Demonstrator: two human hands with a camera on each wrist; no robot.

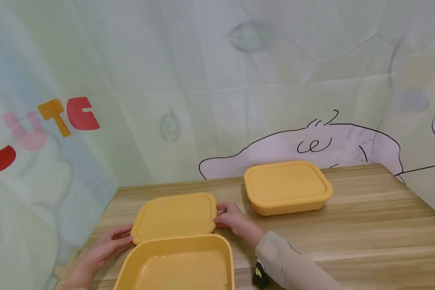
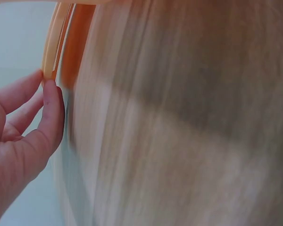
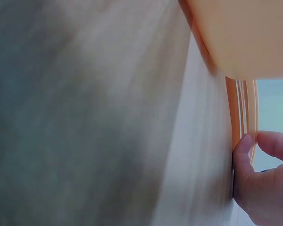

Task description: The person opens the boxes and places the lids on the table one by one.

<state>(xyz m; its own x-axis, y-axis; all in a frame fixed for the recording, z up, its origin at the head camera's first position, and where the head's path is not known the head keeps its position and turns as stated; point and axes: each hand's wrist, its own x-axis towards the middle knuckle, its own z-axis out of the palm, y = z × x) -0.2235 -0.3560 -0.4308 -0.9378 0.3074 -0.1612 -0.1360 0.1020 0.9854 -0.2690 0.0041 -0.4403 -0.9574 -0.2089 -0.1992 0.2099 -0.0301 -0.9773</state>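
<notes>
A flat yellow lid (image 1: 175,217) with rounded corners lies level just behind an open yellow box (image 1: 188,272), whose front part is cut off by the head view's lower edge. My left hand (image 1: 110,245) pinches the lid's left edge; in the left wrist view the thumb (image 2: 51,110) sits under the rim and the fingers on top. At the opposite edge, my right hand (image 1: 235,219) pinches the lid between thumb and fingers. The right wrist view shows thin layered rims (image 3: 243,108) beside the right thumb, with the box wall (image 3: 250,37) above.
A second yellow box (image 1: 288,187) with its lid on stands at the back right of the wood-grain table (image 1: 366,233). Behind the table hangs a printed cloth (image 1: 210,80) with cartoon drawings. A small black object (image 1: 259,276) shows beside the right sleeve.
</notes>
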